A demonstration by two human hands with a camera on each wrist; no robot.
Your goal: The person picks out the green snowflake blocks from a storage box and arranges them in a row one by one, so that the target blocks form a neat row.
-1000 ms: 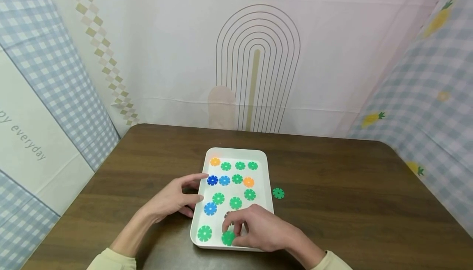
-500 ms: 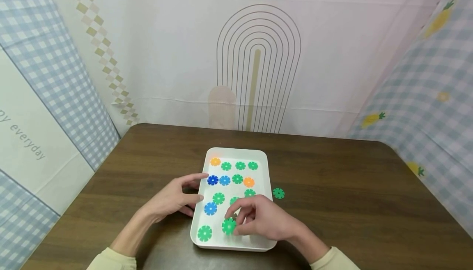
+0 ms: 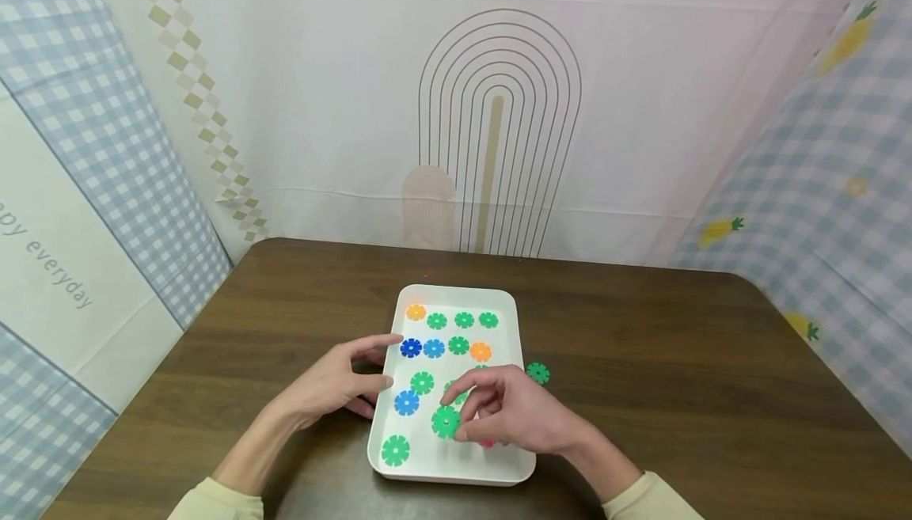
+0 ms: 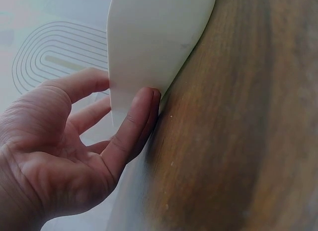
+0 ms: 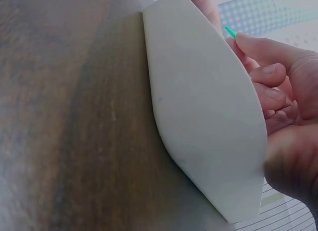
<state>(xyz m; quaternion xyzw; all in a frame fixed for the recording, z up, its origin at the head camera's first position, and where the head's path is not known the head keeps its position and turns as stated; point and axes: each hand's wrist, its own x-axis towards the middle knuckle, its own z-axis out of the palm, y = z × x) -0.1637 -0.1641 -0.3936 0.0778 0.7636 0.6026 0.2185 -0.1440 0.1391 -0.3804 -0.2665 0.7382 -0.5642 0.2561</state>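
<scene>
A white tray (image 3: 442, 463) holds several flat, notched plastic discs. My right hand (image 3: 520, 413) is over its near right part, pinching a green notched disc (image 3: 445, 423) between thumb and index finger. In the right wrist view that disc (image 5: 230, 32) shows edge-on at the fingertips, above the rim. My left hand (image 3: 331, 377) holds the tray's left side. In the left wrist view, two fingers of the left hand (image 4: 64, 146) press the outer wall (image 4: 144, 42) while others reach over the rim. A pink piece (image 3: 487, 442) is mostly hidden under my right hand.
Other discs lie spread in the tray: green (image 3: 395, 450), light blue (image 3: 407, 403), dark blue (image 3: 411, 347) and orange (image 3: 480, 352). One green disc (image 3: 537, 373) lies on the brown table (image 3: 641, 362), right of the tray. A patterned curtain (image 3: 342, 108) hangs behind.
My right hand has lifted the green disc off the tray floor and shifted slightly away from the near edge. A pink piece now shows below it. The left hand stays put.
</scene>
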